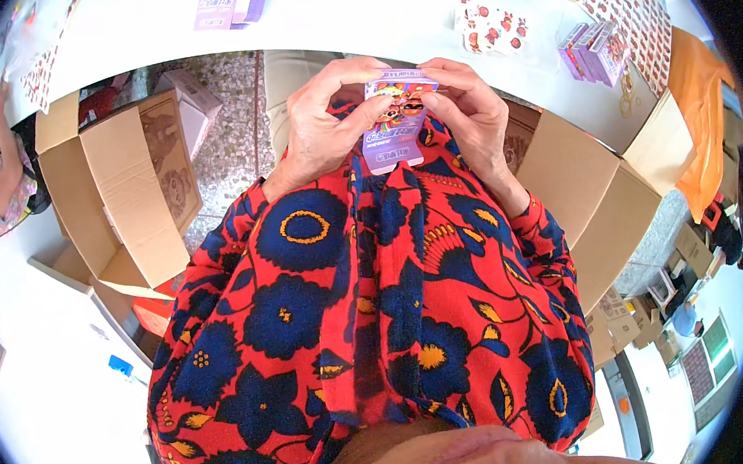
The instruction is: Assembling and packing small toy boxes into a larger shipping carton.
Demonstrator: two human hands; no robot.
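Between both hands, close in front of my chest, is a small purple printed carton [396, 125] with a colourful picture on its face. My left hand [327, 113] grips its left side, the thumb lying across the front and the fingers at the top edge. On the other side my right hand [472, 109] holds it the same way, thumb on the front and fingertips at the upper edge. A flap with a pale edge sticks out at the carton's lower end, towards me. The back of the carton is hidden.
On the white table [320, 22] ahead lie purple cartons [231, 0], a stack of similar cartons [595, 50] and sticker sheets [493, 27]. Open cardboard boxes flank me, one at left [137, 194], one at right [592, 206]. Orange cloth [703, 119] hangs at right. Another person [6, 187] sits far left.
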